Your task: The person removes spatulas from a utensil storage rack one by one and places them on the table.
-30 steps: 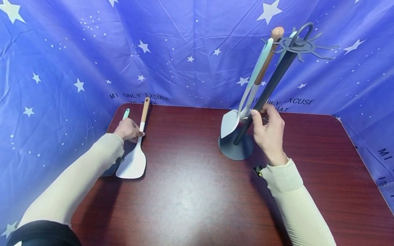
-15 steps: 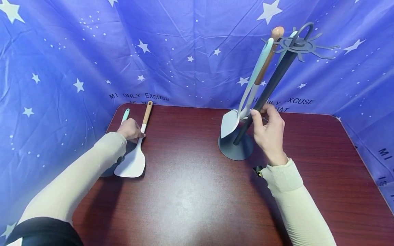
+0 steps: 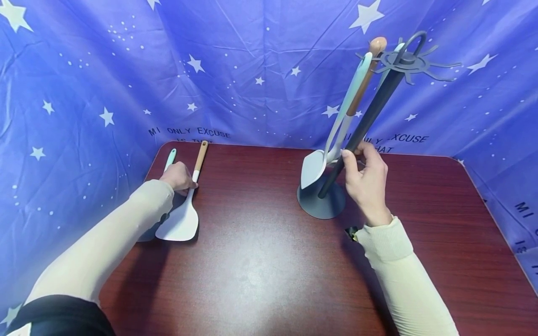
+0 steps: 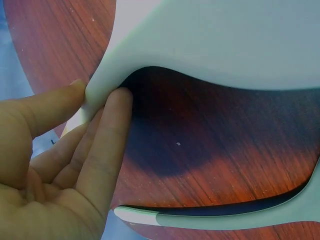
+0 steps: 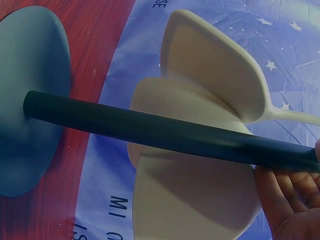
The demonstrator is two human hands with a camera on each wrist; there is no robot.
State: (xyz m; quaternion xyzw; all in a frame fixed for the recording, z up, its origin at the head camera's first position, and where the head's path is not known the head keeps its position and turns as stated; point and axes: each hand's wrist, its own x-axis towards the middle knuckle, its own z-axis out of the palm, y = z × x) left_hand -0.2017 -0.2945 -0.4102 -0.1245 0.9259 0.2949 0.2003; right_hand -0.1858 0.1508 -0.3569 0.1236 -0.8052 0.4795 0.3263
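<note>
My left hand (image 3: 177, 177) pinches the neck of a white spatula (image 3: 180, 221) with a wooden handle, low over the table's left side. In the left wrist view, thumb and fingers meet around the narrow neck, and the broad spatula head (image 4: 225, 45) fills the top. Beside it lies a second utensil with a mint handle (image 3: 170, 157), partly hidden under my left arm. My right hand (image 3: 369, 182) grips the dark pole of a utensil stand (image 3: 378, 100), thumb on the near side. On the stand's hooks hang several utensils, among them a mint-handled turner (image 3: 313, 169).
The stand's round grey base (image 3: 321, 205) rests on the dark red wooden table (image 3: 252, 261). Bare hooks (image 3: 439, 65) stick out on the stand's right side. A blue star-printed curtain (image 3: 252, 60) hangs close behind the table and along its sides.
The wooden-handled spatula has shifted slightly; its handle end has moved a little right and toward me, and its head slightly left. My left hand moved slightly with it. My right hand stays put.
</note>
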